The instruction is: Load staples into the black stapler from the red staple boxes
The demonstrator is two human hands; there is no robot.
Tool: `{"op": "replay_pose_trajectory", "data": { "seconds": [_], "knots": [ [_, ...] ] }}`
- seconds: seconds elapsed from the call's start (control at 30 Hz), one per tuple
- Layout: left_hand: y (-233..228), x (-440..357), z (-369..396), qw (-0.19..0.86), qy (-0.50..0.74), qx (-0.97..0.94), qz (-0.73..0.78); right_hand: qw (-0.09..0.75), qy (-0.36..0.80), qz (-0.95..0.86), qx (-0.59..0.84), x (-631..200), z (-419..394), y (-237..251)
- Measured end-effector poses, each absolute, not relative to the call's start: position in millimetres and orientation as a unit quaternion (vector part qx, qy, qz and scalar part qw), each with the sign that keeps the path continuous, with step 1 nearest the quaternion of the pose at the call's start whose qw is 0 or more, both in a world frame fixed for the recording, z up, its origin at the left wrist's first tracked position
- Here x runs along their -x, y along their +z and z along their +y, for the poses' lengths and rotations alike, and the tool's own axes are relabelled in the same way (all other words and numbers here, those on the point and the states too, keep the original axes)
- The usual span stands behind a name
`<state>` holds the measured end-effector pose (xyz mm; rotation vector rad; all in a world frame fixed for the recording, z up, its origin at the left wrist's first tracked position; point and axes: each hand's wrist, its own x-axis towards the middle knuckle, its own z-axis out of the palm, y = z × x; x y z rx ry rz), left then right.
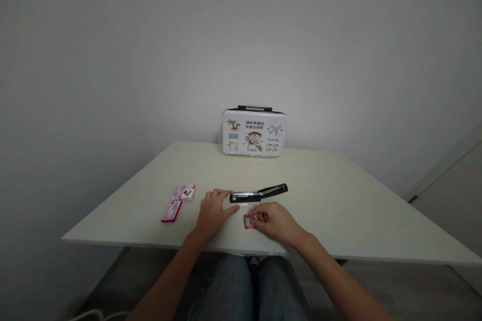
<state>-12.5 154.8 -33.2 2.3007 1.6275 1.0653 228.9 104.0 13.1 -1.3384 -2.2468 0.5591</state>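
Observation:
A black stapler [259, 193] lies swung wide on the pale table [339, 200], its metal channel exposed. My left hand [214, 209] rests flat on the table with fingertips touching the stapler's left end. My right hand [274, 220] pinches at a small red staple box [248, 220] in front of the stapler. Two more red and white staple boxes lie to the left: one [184, 192] farther back, one [171, 210] nearer the edge.
A white case [254, 132] with cartoon travel pictures and a dark handle stands upright at the table's far edge against the wall. My knees in jeans [248, 286] show below the near table edge. A white cable [90, 315] lies on the floor at lower left.

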Motion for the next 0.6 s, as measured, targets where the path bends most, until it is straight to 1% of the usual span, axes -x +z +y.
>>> {"op": "replay_pose_trajectory", "data": {
  "seconds": [0.1, 0.23, 0.37, 0.6],
  "knots": [
    [-36, 12, 156, 0.082, 0.308, -0.793, 0.520, 0.238, 0.188, -0.822, 0.483, -221, 119, 15],
    [-38, 12, 150, 0.102, 0.298, -0.806, 0.502, 0.265, 0.170, -0.816, 0.485, -219, 148, 18],
    [-37, 13, 147, 0.102, 0.304, -0.806, 0.498, 0.245, 0.166, -0.832, 0.469, -217, 162, 17],
    [-36, 12, 147, 0.105, 0.317, -0.800, 0.498, 0.234, 0.181, -0.835, 0.464, -215, 157, 16]
  ]
}}
